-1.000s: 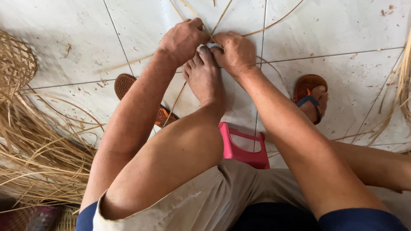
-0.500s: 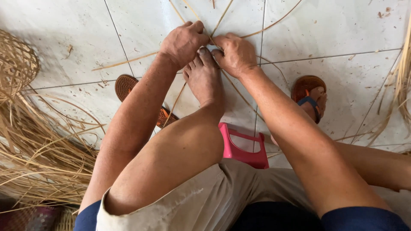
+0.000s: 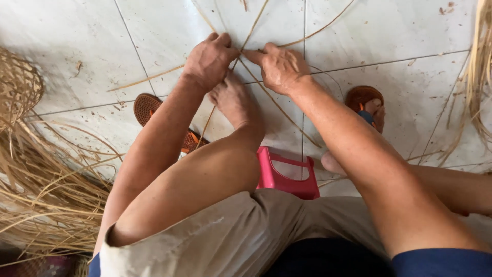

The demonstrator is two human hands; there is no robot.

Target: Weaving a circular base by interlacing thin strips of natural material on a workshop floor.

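Head view: left hand (image 3: 209, 61) and right hand (image 3: 279, 66) are pinching thin tan cane strips (image 3: 266, 92), upper centre.
Bare foot (image 3: 233, 100): pinning strips flat on the white tiled floor (image 3: 400, 36), steadying the crossing.

Both arms reach forward and down, forearms converging. Left hand (image 3: 209, 61) knuckles up, fingers curled in a pinching grip. Right hand (image 3: 278, 67) close beside it, fingers pinched, fingertips nearly meeting.

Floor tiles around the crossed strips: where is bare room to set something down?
Bare tile lies top left, between the woven basket and the left hand, and top right, between the right hand and the hanging strips. Crowded lower left: the loose strip pile.
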